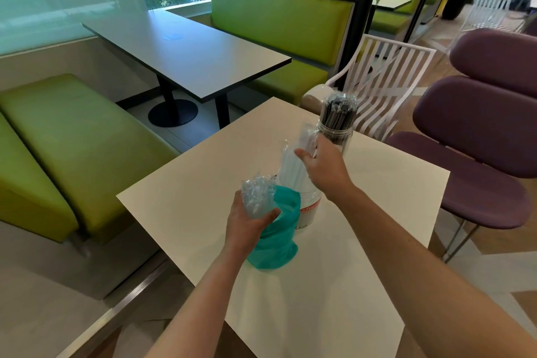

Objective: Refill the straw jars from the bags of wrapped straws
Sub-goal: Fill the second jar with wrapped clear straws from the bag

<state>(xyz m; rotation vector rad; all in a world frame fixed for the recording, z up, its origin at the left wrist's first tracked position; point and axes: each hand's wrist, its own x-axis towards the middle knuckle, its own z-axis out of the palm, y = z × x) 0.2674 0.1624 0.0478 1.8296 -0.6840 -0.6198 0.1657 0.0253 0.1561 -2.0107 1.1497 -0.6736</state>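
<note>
At centre frame we see white wrapped straws (292,164) in the near jar (308,206), pinched by the right hand (321,166). The left hand (250,222) grips a teal bag (277,244), seemingly of clear-wrapped straws. Behind stands a jar of dark straws (337,122) on the tabletop (377,212).

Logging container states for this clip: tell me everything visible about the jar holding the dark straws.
The jar of dark straws is a clear cylinder, glass or plastic, standing upright near the far right edge of the white table. No lid shows. It is packed with dark grey straws in clear wrappers, whose crinkled tips fan out above its mouth. The right hand, gripping a bunch of white wrapped straws, hides its lower left side; contact cannot be told.
</note>
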